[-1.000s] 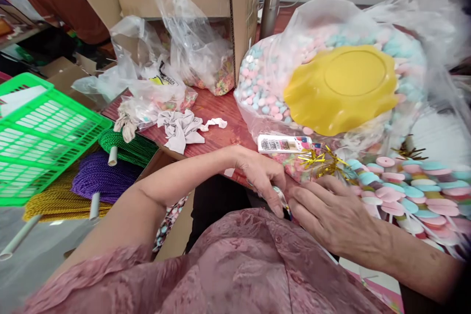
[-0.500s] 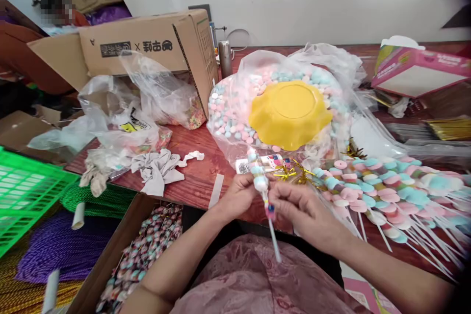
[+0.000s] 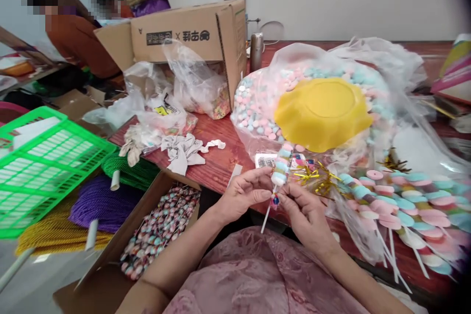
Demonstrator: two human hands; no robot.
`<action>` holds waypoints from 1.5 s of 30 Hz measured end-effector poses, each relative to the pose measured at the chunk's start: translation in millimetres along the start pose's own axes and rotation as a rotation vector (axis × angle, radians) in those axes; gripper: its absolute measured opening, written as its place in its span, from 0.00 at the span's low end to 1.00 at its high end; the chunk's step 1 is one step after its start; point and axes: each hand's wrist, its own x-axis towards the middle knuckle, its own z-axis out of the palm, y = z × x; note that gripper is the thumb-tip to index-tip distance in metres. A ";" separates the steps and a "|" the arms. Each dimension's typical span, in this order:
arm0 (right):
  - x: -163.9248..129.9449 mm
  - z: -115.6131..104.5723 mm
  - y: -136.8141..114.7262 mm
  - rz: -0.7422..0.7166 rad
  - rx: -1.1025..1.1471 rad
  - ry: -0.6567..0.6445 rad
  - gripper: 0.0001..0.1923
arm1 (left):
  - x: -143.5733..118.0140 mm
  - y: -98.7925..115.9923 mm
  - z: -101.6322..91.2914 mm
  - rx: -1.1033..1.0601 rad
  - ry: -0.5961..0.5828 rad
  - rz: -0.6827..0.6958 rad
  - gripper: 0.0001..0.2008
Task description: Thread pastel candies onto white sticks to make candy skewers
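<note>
- The left hand [image 3: 245,194] and right hand [image 3: 305,213] were drawn together, each pinched on one candy skewer [image 3: 278,176], likely to steady its stick near the chest
- Just beyond them on the tabletop [image 3: 217,162] lay gold twist ties [image 3: 316,176]
- Finished skewers [image 3: 397,201] fanned to the right, crowding that side
- A yellow plate [image 3: 322,113] sat on the candy bag [image 3: 253,108] farther off
- A cardboard box [image 3: 158,230] lay lower left

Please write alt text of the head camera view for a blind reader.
Both hands, left hand and right hand, hold a candy skewer above a red table. A yellow plate rests on a bag of candies.
</note>
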 end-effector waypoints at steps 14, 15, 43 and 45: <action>-5.5 71.0 14.9 0.102 0.225 -0.591 0.15 | -98.8 54.1 -56.1 0.632 0.398 -0.181 0.15; -7.6 65.7 14.5 0.117 0.213 -0.589 0.15 | -109.4 64.7 -65.8 0.894 0.382 -0.283 0.12; -73.9 -178.7 24.1 -0.155 -0.990 0.466 0.09 | 109.6 -32.3 -6.1 1.953 -0.224 0.437 0.11; -75.7 -193.6 27.4 -0.137 -1.170 0.506 0.07 | 110.4 -32.1 -7.3 1.924 -0.214 0.458 0.11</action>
